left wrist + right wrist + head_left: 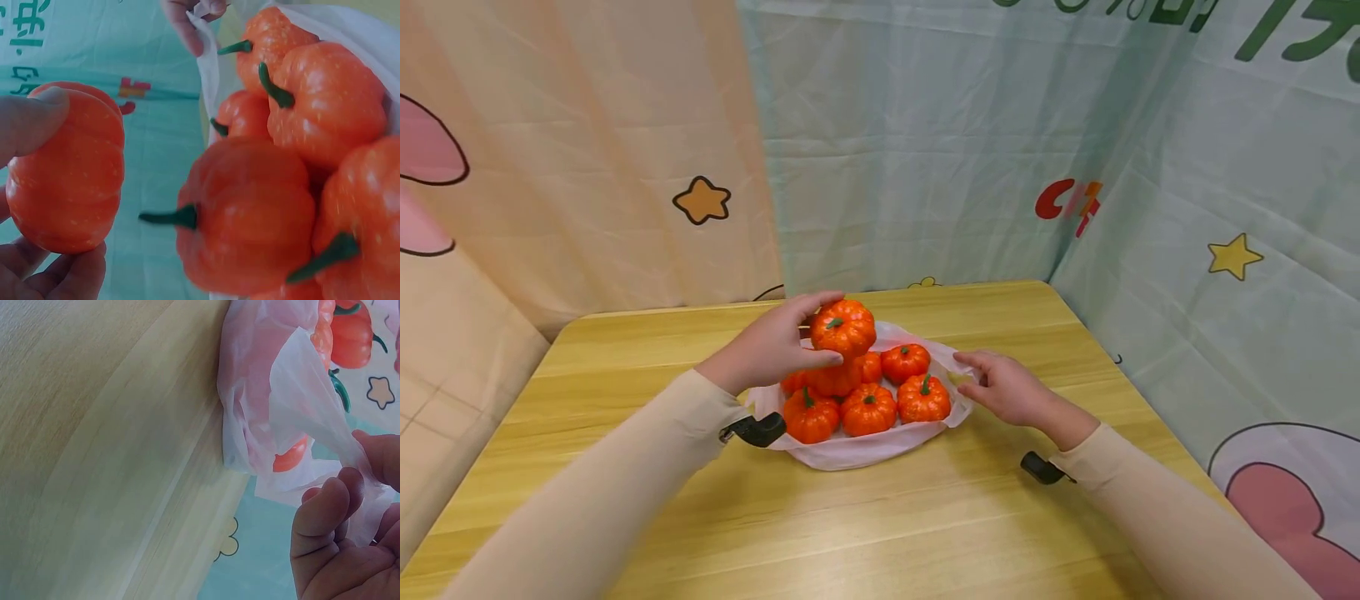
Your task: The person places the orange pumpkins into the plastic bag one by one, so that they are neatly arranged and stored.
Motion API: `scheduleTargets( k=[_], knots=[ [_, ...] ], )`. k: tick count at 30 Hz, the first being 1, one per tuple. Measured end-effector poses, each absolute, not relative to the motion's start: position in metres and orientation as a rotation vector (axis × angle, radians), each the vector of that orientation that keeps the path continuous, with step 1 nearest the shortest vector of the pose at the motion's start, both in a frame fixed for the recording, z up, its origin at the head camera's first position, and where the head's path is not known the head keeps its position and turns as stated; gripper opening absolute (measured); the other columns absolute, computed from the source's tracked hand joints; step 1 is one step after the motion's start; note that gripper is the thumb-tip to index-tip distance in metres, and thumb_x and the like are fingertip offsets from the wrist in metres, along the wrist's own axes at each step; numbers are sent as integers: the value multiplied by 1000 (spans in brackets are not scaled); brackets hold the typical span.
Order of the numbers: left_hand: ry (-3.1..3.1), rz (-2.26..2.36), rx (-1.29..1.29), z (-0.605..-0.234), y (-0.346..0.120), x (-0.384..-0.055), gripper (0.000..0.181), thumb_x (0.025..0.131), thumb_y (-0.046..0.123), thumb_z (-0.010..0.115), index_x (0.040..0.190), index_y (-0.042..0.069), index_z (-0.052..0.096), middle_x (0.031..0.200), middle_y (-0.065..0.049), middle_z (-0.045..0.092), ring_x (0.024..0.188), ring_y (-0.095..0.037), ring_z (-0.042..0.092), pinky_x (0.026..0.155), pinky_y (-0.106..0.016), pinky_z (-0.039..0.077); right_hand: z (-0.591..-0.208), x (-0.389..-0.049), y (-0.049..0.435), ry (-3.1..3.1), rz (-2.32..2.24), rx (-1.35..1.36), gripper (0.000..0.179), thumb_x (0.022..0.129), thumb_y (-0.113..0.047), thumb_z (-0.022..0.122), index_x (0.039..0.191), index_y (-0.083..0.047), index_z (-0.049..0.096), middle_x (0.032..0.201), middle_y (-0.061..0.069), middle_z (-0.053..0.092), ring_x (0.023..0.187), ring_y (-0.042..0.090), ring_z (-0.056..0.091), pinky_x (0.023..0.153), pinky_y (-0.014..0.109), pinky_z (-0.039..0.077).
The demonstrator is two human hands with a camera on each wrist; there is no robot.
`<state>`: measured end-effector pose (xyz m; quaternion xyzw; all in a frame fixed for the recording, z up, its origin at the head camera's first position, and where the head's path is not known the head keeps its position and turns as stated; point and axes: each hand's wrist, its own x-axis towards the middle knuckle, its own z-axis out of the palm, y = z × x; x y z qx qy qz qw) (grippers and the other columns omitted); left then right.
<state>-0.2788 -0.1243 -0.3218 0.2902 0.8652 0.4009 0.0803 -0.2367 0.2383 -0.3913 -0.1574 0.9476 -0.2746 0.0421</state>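
Note:
My left hand grips a small orange pumpkin above the others, thumb on one side and fingers on the other. In the left wrist view this held pumpkin is apart from the pile. Below it, several more pumpkins with green stems sit in an opened white plastic bag. At the bag's right side, my right hand pinches the bag's edge between thumb and fingers. The right wrist view shows the thin plastic pulled up into those fingers. Some pumpkins at the back left are partly hidden.
The bag lies on a wooden table toward its far edge. Printed curtains hang behind and along the right side. A black wrist device is on the left wrist and another on the right.

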Motion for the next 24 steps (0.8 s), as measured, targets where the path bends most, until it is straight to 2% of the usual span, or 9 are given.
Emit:
scheduleTargets(
  k=[5,10,14,21,24],
  knots=[
    [2589,1100,922,-325,-97,-285,84,89,22,84,161,19,41,151,-6,55,133,-29,60,109,-49,54,-391,-238,239,2899,-843,-480,53,100,-15,71,148,4,56,98,11,60,68,16,47,58,24,42],
    [2598,961,965,-332,-76,-291,84,88,23,83,161,21,42,156,-3,52,137,-27,55,114,-47,49,-391,-238,240,2914,-860,-505,51,100,-14,71,145,5,58,106,12,62,71,15,48,60,24,42],
    [2612,857,986,-338,-65,-295,83,89,24,83,161,19,43,157,-4,51,140,-28,53,115,-47,48,-391,-238,241,2912,-858,-507,51,100,-15,71,146,5,58,102,11,61,69,15,48,59,24,42],
    [2624,726,1044,-347,-51,-297,79,89,25,84,158,18,47,154,-4,54,138,-27,54,116,-45,48,-390,-239,242,2909,-847,-505,52,100,-14,70,147,5,57,88,6,56,66,14,46,58,24,41],
    [2608,695,1024,-350,-46,-297,79,89,26,83,159,19,45,154,-3,54,135,-26,56,114,-45,50,-391,-239,243,2911,-849,-504,51,100,-14,70,146,5,57,91,7,58,66,14,47,58,24,42]
  ],
)
